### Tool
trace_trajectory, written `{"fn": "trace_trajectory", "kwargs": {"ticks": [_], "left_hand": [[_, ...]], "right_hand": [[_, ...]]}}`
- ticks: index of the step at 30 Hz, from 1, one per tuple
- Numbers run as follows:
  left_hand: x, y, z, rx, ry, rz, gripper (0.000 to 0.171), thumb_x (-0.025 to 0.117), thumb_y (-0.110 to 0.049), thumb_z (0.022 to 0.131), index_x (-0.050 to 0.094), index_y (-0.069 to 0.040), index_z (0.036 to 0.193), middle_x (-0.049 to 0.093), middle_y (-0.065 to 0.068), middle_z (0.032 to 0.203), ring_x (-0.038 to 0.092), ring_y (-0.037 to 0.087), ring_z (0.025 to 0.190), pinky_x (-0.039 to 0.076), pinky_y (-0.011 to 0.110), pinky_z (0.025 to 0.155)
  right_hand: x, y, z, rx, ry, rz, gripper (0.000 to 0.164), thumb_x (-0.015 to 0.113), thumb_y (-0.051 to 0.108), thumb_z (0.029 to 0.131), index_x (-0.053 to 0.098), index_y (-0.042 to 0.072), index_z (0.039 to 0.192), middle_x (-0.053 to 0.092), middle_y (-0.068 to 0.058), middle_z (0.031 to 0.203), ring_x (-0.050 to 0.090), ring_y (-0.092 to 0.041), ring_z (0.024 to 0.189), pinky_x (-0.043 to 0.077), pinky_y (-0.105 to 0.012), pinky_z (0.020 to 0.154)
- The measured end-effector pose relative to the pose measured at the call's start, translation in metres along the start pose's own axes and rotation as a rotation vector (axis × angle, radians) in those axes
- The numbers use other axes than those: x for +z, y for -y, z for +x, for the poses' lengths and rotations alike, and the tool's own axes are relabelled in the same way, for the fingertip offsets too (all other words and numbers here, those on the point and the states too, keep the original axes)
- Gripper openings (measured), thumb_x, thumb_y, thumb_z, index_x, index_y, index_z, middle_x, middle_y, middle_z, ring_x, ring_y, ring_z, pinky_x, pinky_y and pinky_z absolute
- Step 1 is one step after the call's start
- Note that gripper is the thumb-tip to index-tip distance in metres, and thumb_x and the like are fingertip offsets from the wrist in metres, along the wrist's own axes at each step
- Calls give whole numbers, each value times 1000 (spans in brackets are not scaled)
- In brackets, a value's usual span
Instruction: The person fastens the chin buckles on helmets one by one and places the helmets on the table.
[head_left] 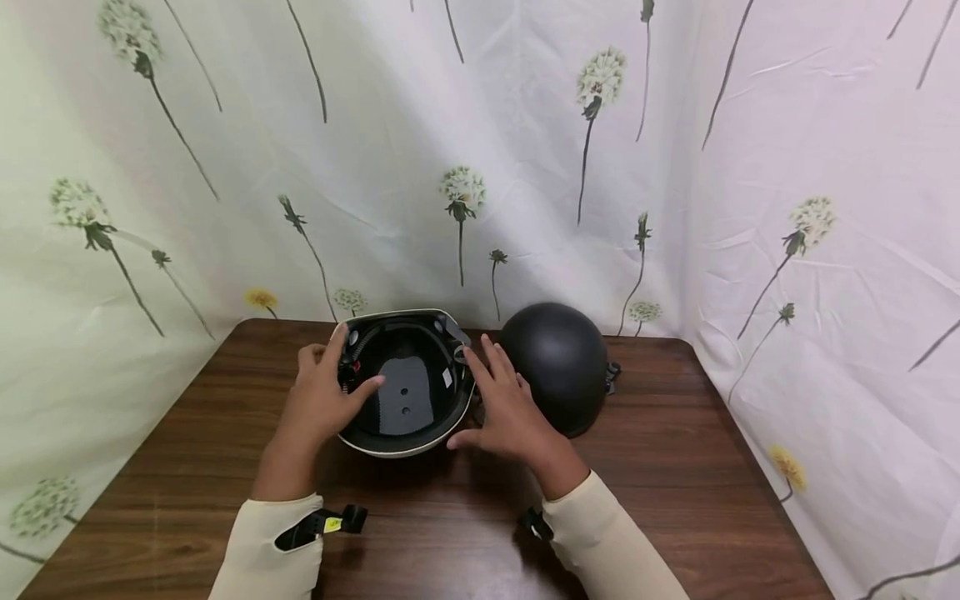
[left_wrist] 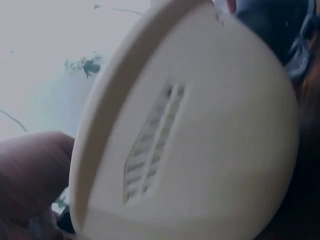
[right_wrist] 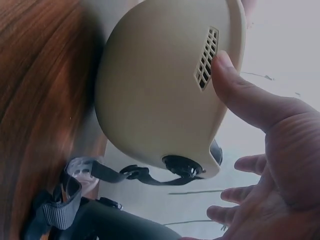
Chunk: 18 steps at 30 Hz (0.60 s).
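Currently, the cream-shelled helmet (head_left: 406, 383) sits centre of the head frame, hollow side up, and appears to rest on the worktop (head_left: 675, 467); a black helmet (head_left: 555, 367), dome up, lies just right of it. Left hand (head_left: 318, 396) at the left rim: thumb reaches over the cavity, index finger lies along the edge, grip not closed. Right hand (head_left: 510, 412) at the right side: fingers spread and released; in the right wrist view the thumb tip sits at the vent (right_wrist: 205, 60), contact pressure unclear. Step in hand, as judged: steadying or placing the upturned helmet between both hands. Next move would probably call for either a firm two-sided hold on the rim to turn it, or withdrawal if its position is satisfactory.
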<state>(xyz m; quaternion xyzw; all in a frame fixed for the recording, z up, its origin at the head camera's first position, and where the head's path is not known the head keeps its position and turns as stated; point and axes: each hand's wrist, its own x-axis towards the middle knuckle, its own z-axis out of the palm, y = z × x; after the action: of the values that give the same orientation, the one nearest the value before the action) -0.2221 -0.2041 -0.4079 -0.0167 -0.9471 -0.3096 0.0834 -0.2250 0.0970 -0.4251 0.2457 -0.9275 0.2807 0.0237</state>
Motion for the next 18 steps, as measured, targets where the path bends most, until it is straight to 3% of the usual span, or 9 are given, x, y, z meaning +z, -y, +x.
{"fn": "trace_trajectory", "kwargs": {"ticks": [3,7,11,14,18], "left_hand": [[-1,6,3,26,26,16,94,73,-49,98,23,-15,169,15,37,158,57,62,112,51,67,85],[-3,12,7,48,44,28,78,78,-43,96,46,-9,159,13,37,162,40,66,133,45,73,95],[-4,15,9,57,55,52,64,78,-37,97,56,-7,149,13,37,164,26,69,142,40,77,98],[-4,14,10,52,82,49,58,76,-31,99,56,-8,148,13,37,164,34,69,138,44,75,96],[-3,14,11,34,118,36,56,72,-22,102,51,-6,151,17,38,162,45,66,131,47,71,93]], "right_hand": [[-3,-3,0,18,0,26,129,96,50,72,15,28,171,-11,10,176,-4,-24,164,22,-72,119],[-6,-6,1,32,-4,51,127,95,47,75,14,29,171,-13,13,175,-5,-20,163,29,-68,119],[-9,-7,0,11,-8,91,123,94,43,78,14,28,171,-12,8,176,-2,-22,163,43,-57,114],[-11,-7,0,-5,-7,145,121,93,39,79,15,27,171,-8,5,177,4,-25,163,47,-54,111],[-12,-11,3,-13,4,209,118,93,32,81,16,26,171,-3,-1,178,10,-32,162,46,-57,111]]}}
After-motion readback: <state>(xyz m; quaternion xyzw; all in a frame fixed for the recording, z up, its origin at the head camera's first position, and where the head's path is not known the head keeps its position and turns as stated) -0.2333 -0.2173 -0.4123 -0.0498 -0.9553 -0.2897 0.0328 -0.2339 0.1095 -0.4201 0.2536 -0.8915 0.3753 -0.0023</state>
